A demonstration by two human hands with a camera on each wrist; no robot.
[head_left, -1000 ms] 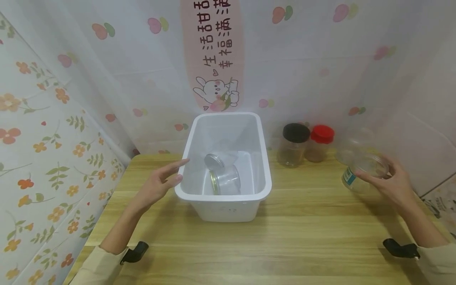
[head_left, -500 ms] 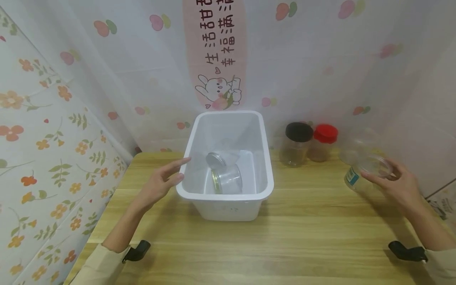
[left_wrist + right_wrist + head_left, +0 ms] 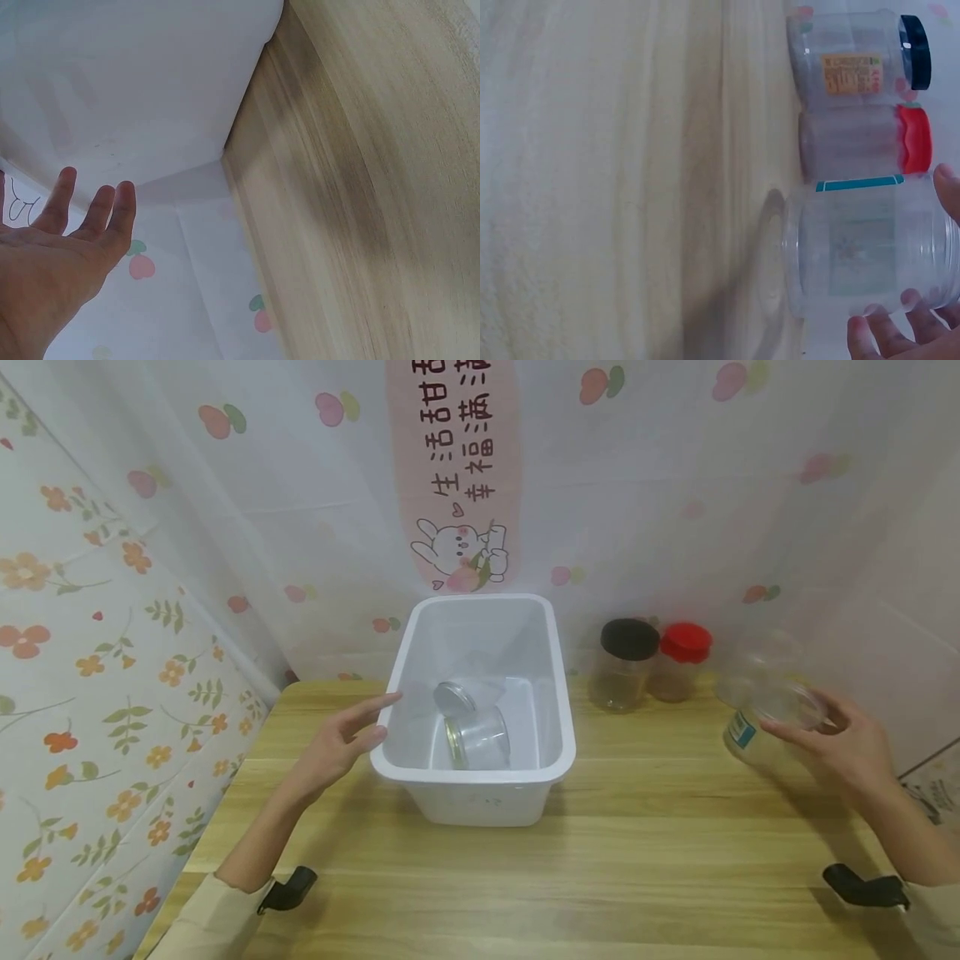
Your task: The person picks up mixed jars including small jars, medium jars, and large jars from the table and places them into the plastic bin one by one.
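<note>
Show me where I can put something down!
Bare table lies in front of the white tub and between the tub and the clear jar. It's crowded at the back right, where the black-lidded jar and red-lidded jar stand close together. The right hand holds the clear jar; the left hand is at the tub's left rim.

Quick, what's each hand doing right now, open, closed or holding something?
Left hand: open, fingers at the rim of the white tub.
Right hand: closed around the clear jar with a blue label.
</note>
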